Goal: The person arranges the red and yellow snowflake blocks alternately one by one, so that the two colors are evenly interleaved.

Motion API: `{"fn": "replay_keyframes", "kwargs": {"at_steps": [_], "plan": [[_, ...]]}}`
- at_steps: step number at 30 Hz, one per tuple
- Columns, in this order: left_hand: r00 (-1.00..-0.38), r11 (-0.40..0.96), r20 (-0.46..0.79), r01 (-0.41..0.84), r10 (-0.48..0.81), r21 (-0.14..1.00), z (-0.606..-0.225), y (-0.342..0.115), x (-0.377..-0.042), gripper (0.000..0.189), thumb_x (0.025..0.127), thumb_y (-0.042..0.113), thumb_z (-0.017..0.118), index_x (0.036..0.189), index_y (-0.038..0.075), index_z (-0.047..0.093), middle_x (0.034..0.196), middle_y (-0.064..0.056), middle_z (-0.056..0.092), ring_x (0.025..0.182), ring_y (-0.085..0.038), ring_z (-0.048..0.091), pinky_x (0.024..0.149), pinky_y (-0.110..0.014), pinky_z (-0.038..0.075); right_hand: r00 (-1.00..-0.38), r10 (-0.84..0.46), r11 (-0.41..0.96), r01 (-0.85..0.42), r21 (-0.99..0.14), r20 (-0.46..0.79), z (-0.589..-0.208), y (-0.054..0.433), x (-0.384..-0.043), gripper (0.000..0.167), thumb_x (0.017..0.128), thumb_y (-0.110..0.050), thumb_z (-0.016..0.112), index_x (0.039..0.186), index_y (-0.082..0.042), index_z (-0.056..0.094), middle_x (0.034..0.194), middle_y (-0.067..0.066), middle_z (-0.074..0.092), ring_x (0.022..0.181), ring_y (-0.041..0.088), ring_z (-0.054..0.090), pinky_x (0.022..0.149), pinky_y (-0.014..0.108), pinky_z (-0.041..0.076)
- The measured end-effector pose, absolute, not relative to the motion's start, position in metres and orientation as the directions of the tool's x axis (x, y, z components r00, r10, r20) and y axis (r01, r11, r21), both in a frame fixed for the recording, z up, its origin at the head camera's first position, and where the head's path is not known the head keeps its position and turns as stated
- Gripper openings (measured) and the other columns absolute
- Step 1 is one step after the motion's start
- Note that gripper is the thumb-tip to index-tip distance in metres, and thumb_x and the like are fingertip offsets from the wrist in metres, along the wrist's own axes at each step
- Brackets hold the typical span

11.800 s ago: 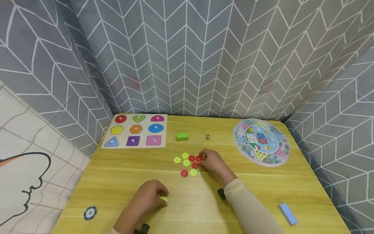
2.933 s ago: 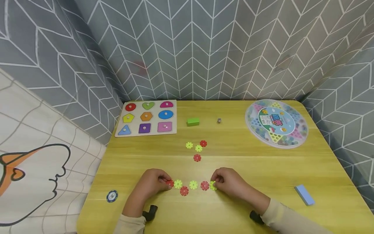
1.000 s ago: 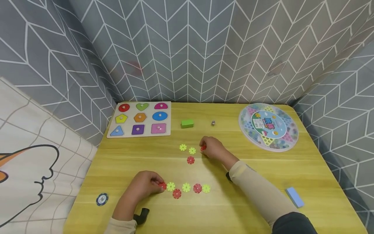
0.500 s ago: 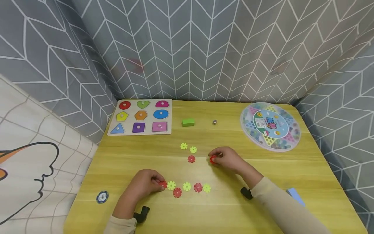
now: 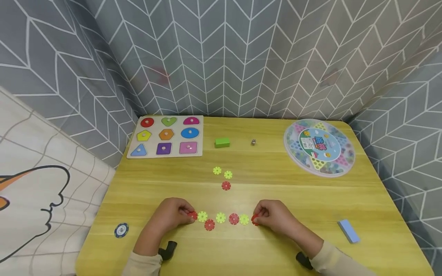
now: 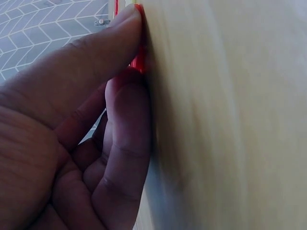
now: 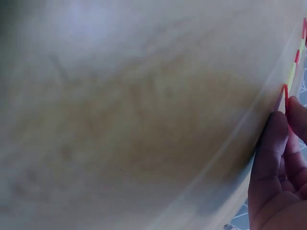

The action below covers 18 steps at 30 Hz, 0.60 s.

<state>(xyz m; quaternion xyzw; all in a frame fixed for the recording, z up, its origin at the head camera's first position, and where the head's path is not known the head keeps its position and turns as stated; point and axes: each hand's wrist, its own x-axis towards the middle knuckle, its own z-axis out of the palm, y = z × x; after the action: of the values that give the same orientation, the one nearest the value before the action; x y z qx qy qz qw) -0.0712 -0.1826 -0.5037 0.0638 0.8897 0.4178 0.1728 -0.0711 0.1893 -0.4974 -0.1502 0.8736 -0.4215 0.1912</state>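
In the head view, toothed plastic discs form a loose row on the table, yellow-green and red alternating. At the row's left end my left hand (image 5: pixel 170 212) pinches a red disc (image 5: pixel 193 215) at table level; the left wrist view shows thumb and fingertips on its red edge (image 6: pixel 139 61). My right hand (image 5: pixel 276 216) pinches another red disc (image 5: pixel 254 219), partly covered by the fingers, beside a yellow-green disc (image 5: pixel 244 219). Between the hands lie a yellow-green disc (image 5: pixel 202 216), a lower red disc (image 5: pixel 209 224), a yellow-green disc (image 5: pixel 220 217) and a red disc (image 5: pixel 233 219).
Farther back lie two yellow-green discs (image 5: pixel 228 174) and a red disc (image 5: pixel 226 186). Behind them are a shape puzzle board (image 5: pixel 179 134), a green block (image 5: pixel 222 143), a tiny grey item (image 5: pixel 253 142) and a round game box (image 5: pixel 319 147). A poker chip (image 5: pixel 121 230) and blue block (image 5: pixel 348 230) lie outward.
My right hand picked up a red disc from the back group and brought it toward me to the row's right end. The left hand stays on its red disc. Earlier, the discs were bunched together farther back.
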Motion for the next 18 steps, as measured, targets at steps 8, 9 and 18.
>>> {"fn": "replay_keyframes", "kwargs": {"at_steps": [8,9,18], "plan": [[-0.936,0.648,-0.242,-0.021,0.254,0.761,-0.5032,-0.1824,-0.0729,0.021,0.076,0.01,0.093,0.09,0.012,0.078,0.078,0.008,0.067,0.072,-0.01,0.062,0.068,-0.029,0.053,-0.896,-0.408,0.678,-0.171,-0.715,-0.173,-0.4977,0.1844,-0.0703,0.016,0.088,-0.011,0.084,0.085,-0.016,0.069,0.079,-0.011,0.062,0.07,0.005,0.059,0.065,0.026,0.052],[-0.937,0.652,-0.245,-0.024,0.25,0.758,-0.5033,-0.1826,-0.0731,0.021,0.076,0.01,0.093,0.089,0.012,0.078,0.078,0.008,0.067,0.072,-0.01,0.062,0.068,-0.029,0.053,-0.896,-0.409,0.687,-0.179,-0.704,-0.172,-0.4975,0.1839,-0.0706,0.016,0.088,-0.012,0.084,0.084,-0.016,0.069,0.079,-0.011,0.062,0.07,0.004,0.058,0.065,0.026,0.052],[-0.935,0.655,-0.276,-0.066,0.224,0.753,-0.5031,-0.1819,-0.0706,0.02,0.076,0.01,0.093,0.089,0.013,0.078,0.078,0.007,0.067,0.071,-0.012,0.061,0.068,-0.031,0.053,-0.901,-0.386,0.721,-0.16,-0.674,-0.198,-0.4887,0.1838,-0.0775,0.013,0.092,-0.013,0.08,0.086,-0.015,0.069,0.077,-0.01,0.061,0.069,0.007,0.056,0.065,0.028,0.05]]}}
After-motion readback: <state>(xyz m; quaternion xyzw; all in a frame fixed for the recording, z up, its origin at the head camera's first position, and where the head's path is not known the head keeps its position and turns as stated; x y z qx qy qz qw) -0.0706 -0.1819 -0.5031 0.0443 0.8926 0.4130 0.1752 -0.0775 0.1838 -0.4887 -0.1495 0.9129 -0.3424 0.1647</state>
